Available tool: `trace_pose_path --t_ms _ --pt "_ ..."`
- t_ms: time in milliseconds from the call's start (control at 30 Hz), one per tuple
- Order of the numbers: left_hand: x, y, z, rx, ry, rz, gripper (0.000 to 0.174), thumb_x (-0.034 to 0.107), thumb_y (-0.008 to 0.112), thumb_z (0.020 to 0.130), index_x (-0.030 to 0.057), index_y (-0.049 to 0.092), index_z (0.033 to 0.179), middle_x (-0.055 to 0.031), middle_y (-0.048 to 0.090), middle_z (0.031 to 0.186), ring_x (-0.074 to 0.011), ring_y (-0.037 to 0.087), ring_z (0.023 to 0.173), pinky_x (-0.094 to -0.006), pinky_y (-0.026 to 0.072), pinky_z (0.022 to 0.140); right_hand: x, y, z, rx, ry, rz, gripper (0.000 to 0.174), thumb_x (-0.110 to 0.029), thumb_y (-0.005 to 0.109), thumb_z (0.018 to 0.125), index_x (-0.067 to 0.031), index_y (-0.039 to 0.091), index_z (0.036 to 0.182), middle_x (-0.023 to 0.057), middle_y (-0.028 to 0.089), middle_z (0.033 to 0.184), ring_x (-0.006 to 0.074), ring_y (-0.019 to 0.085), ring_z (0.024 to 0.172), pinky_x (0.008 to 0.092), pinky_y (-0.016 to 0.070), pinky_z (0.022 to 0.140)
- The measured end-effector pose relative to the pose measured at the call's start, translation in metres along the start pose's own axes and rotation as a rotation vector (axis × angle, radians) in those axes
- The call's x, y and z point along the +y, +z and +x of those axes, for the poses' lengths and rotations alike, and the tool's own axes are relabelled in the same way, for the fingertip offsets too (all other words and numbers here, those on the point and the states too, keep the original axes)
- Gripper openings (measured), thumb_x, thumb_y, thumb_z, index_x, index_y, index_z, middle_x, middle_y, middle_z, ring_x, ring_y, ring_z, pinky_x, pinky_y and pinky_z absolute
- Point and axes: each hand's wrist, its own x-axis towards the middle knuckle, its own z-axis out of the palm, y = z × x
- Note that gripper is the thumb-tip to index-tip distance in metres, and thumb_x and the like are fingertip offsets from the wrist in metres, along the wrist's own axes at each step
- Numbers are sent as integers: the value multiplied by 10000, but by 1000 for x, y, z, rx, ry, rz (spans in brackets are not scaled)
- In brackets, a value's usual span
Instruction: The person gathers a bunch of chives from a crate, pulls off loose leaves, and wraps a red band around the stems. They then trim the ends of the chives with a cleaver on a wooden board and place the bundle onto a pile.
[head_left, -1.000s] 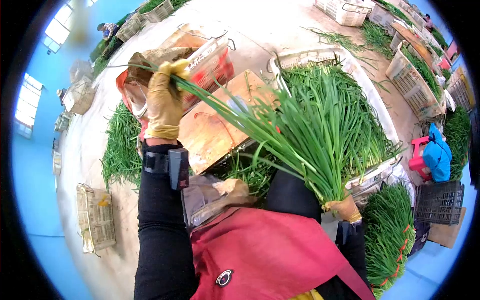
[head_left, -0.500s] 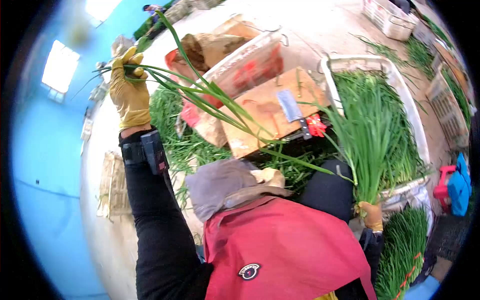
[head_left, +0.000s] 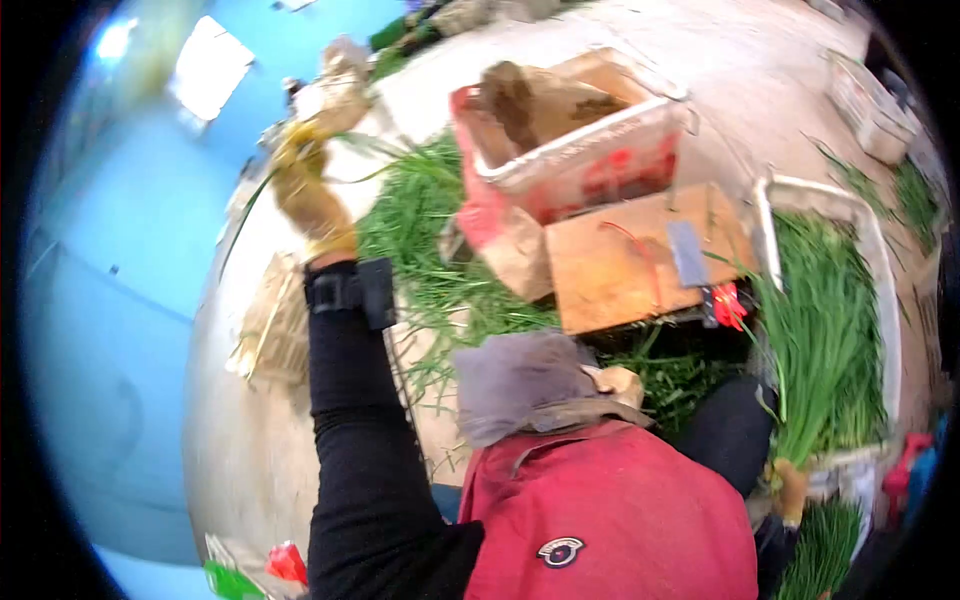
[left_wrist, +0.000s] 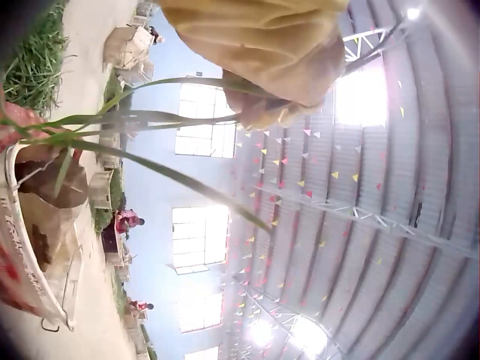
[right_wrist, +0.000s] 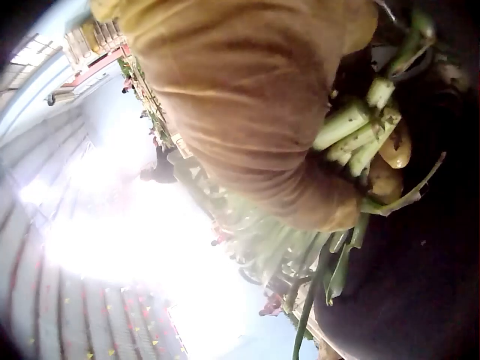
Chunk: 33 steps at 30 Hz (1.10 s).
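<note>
My left hand (head_left: 310,190), in a yellow glove, is stretched out to the far left, blurred in the head view. In the left wrist view it grips a few long green leaves (left_wrist: 169,118), whose ends stick out past the curled fingers. At the lower right, my gloved right hand (head_left: 790,492) holds a bunch of flat-leaved green stalks (head_left: 808,370) round its base. The pale stalk ends (right_wrist: 360,135) poke out of that fist in the right wrist view. The bunch fans upward, overlapping the greens in a white crate (head_left: 893,330).
A wooden board (head_left: 600,270) bears a cleaver (head_left: 687,253) with a red-wrapped handle. Behind it stands a red-marked white crate (head_left: 600,165) lined with sacking. Loose greens (head_left: 420,210) cover floor to the left. Another bundle of greens (head_left: 825,550) lies below my right hand.
The left hand has swung out leftward with a few leaves, pulled apart from the bunch. The right hand keeps its hold on the bunch. The head view has turned left, shifting the scene rightward.
</note>
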Motion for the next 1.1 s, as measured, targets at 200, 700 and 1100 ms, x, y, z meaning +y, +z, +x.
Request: trace_pose_path --t_ms 200,700,1100 --pt "-96 -39 -117 -480 -921 -77 297 273 488 965 57 581 1146 -89 639 954 -188 652 795 -278 486 594 -48 59 -28 18 -227 -195 311 -48 711 761 5 609 1050 72 674 824 166 646 667 275 534 588" --pt "194 146 -196 -1484 -569 -768 437 210 519 960 -27 498 1326 -88 677 976 -117 630 778 -234 501 751 -39 61 -43 -122 -413 -270 807 -63 774 764 11 328 1433 67 550 1294 147 532 1152 309 411 1011" --pt "262 209 -251 -1592 -654 -683 290 254 524 968 43 660 1112 -29 631 654 -56 473 460 -179 375 452 -54 73 -36 -258 -419 -391 799 27 686 761 24 283 1451 63 489 1348 130 470 1197 287 369 1025"
